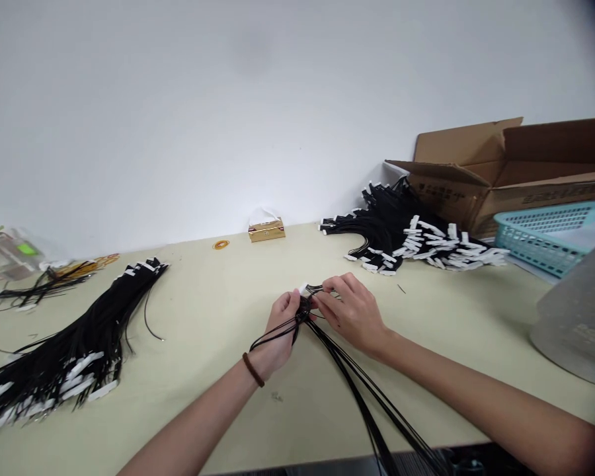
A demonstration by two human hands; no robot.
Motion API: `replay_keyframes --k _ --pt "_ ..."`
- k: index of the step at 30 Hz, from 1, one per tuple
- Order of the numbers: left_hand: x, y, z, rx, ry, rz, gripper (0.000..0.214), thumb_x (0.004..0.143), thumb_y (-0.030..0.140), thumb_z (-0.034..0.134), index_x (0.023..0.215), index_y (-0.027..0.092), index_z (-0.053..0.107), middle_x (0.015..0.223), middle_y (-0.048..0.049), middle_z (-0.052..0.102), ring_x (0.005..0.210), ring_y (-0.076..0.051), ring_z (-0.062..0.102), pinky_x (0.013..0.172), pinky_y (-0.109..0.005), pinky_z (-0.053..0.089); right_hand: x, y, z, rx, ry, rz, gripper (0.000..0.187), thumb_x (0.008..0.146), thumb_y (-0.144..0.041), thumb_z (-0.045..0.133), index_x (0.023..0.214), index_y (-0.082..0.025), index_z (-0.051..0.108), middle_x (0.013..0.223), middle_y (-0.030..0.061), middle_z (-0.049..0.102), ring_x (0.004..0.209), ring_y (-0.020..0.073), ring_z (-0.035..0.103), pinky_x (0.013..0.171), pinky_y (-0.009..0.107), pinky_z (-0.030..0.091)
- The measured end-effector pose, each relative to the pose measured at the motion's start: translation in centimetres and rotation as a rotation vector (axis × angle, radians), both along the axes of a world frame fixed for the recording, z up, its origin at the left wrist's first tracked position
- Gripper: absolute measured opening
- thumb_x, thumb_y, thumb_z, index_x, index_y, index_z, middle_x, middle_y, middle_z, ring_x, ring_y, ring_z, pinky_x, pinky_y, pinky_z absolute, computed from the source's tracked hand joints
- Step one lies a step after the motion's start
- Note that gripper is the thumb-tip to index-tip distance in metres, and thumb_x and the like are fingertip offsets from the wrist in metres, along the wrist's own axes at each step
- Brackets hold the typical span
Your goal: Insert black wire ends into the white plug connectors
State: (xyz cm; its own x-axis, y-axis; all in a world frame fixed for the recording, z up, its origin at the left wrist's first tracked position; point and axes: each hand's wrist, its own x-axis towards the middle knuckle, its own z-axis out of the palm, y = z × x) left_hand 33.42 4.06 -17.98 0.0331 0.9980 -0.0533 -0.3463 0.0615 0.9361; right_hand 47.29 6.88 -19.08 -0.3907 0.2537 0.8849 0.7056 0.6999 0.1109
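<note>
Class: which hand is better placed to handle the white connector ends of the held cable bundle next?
Probably the right hand: its fingertips sit at the white connectors, while the left hand is closed around the black cable bundle, steadying it.

You wore a thin, dark brown cord band (pixel 253 369), round and plain like a hair tie, sitting snug on the wrist of your left hand (pixel 277 332). On the finger side of that band the hand was uncovered. Behind the band, your left forearm (pixel 193 423) was bare down to the bottom edge of the view, with any sleeve out of sight. To the right of the band, your right hand (pixel 354 314) and right forearm (pixel 476 403) were uncovered too, the wrist plain. Your fingernails were too small to make out clearly.
</note>
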Motion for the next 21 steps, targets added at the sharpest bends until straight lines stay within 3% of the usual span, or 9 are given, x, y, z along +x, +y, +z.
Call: replay_keyframes --k 6,12,21 --pt "0.0 0.1 -0.2 -0.007 0.019 0.002 0.037 0.065 0.049 0.063 0.071 0.015 0.051 0.069 0.0015 0.053 0.061 -0.008 0.045 0.059 -0.023 0.037 -0.1 0.3 -0.6 -0.087 -0.019 0.108 0.010 0.085 -0.012 0.044 0.079 -0.015 0.052 0.107 0.0095 0.057 0.099 0.0205 0.048 0.082 0.033 0.039" --pt "-0.1 0.1 -0.4 0.011 0.050 -0.047 0.035 0.067 0.048 0.062 0.073 0.015 0.051 0.070 0.0015 0.052 0.064 -0.009 0.045 0.061 -0.024 0.039 -0.1 0.4 -1.0 -0.182 -0.030 0.138 0.013 0.085 -0.011 0.040 0.079 -0.017 0.049 0.107 0.0068 0.059 0.083 0.0175 0.053 0.072 0.031 0.040" --pt "-0.2 0.1 -0.5 -0.018 -0.012 -0.082 0.031 0.070 0.043 0.061 0.078 0.013 0.056 0.077 -0.0023 0.059 0.066 -0.011 0.050 0.062 -0.025 0.039 -0.2 0.5 -1.1 -0.207 -0.043 0.146 0.014 0.086 -0.010 0.038 0.078 -0.017 0.047 0.104 0.0074 0.059 0.081 0.0179 0.052 0.070 0.031 0.038"
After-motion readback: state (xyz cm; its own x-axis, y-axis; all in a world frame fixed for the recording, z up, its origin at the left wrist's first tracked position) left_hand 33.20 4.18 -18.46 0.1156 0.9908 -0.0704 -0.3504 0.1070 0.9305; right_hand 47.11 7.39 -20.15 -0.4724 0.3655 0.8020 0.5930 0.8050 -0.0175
